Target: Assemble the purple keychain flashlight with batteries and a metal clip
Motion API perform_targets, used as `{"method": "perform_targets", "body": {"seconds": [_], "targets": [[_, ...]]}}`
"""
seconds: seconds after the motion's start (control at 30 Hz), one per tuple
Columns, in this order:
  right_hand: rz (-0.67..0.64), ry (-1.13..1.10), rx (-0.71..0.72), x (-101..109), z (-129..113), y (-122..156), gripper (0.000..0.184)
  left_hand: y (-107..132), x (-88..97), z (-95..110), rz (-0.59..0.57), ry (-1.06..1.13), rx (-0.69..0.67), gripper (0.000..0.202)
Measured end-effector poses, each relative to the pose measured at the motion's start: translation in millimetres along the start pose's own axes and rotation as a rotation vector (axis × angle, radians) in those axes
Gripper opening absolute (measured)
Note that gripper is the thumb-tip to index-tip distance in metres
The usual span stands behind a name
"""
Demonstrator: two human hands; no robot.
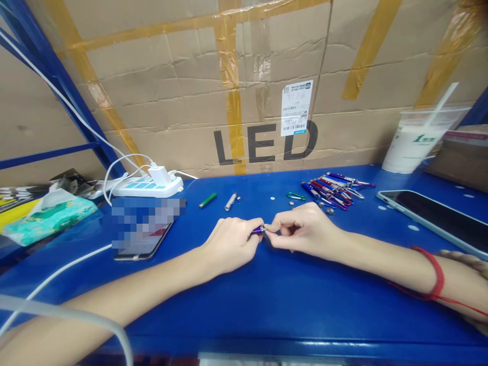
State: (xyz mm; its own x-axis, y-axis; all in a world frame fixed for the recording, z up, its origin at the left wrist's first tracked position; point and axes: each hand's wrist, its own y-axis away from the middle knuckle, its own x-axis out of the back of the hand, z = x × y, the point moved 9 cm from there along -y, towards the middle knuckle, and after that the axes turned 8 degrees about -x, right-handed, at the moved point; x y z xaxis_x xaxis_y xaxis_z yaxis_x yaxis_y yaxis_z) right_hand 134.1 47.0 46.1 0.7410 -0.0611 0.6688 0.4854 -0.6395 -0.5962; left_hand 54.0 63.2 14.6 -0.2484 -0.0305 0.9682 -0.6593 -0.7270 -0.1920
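The fingers [252, 223] of the left hand [229, 246] were closed around a small purple tube [258, 230], as I saw in the head view, my only view. The tube was between the two hands, above the blue surface [236, 310]. Its long axis ran across, from the left grip toward the right hand [310, 229], and rose a little at the right end. So the left hand was the nearer one, since it held the body. The right thumb and index finger were together at the shiny end, almost in line with the tube; whether they gripped this end or only touched it, I could not tell. Beyond the hands, a green tube [208, 200] and a silver tube [231, 202] lay apart, and a green clip [296, 195] lay near a pile of coloured tubes [331, 191].
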Motion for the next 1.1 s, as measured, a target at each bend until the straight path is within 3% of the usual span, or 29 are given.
{"method": "perform_targets", "body": {"seconds": [0.23,0.37,0.67,0.87,1.1], "targets": [[-0.225,-0.272,-0.484,-22,28,5,0.012,2,-3.0,4,-0.049,-0.14,-0.012,0.021],[-0.251,-0.408,-0.613,-26,35,6,0.008,2,-2.6,3,-0.049,-0.16,-0.007,0.019],[-0.133,-0.423,-0.63,-16,45,1,0.008,2,6.3,3,0.044,0.09,0.033,0.016],[-0.139,-0.428,-0.629,-16,49,0,0.012,3,7.9,4,0.02,0.11,0.047,0.018],[-0.091,-0.283,-0.5,-10,42,-2,0.013,3,8.2,2,0.05,0.095,0.051,0.021]]}}
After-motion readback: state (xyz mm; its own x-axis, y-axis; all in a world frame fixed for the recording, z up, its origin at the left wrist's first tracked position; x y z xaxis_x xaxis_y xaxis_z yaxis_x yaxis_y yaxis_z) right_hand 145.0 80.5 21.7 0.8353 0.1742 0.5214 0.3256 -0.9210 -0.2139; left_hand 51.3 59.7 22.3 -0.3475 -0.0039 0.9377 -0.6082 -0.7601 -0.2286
